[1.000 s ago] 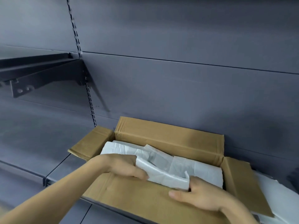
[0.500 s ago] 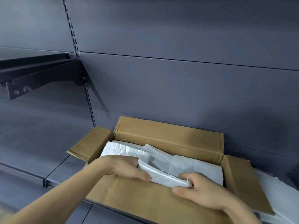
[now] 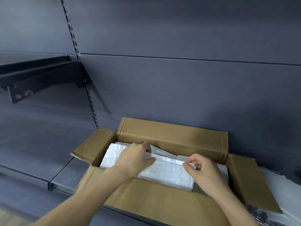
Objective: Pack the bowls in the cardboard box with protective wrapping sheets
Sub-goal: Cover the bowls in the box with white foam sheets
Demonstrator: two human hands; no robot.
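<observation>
Over cardboard box (image 3: 171, 136) — left hand (image 3: 135, 158) pinches wrapping sheet (image 3: 166, 172) | right hand (image 3: 206, 172) pinches its edge | no writing legible

The cardboard box (image 3: 172, 136) is showing plain brown, the wrapping sheets (image 3: 164, 172) white with a faint, possibly quilted texture, and the shelf (image 3: 61, 178) dark grey.

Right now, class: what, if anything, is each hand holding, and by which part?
Both hold the white wrapping sheet in the cardboard box: the left hand grips its upper folded edge, the right hand pinches that edge further right.
</observation>
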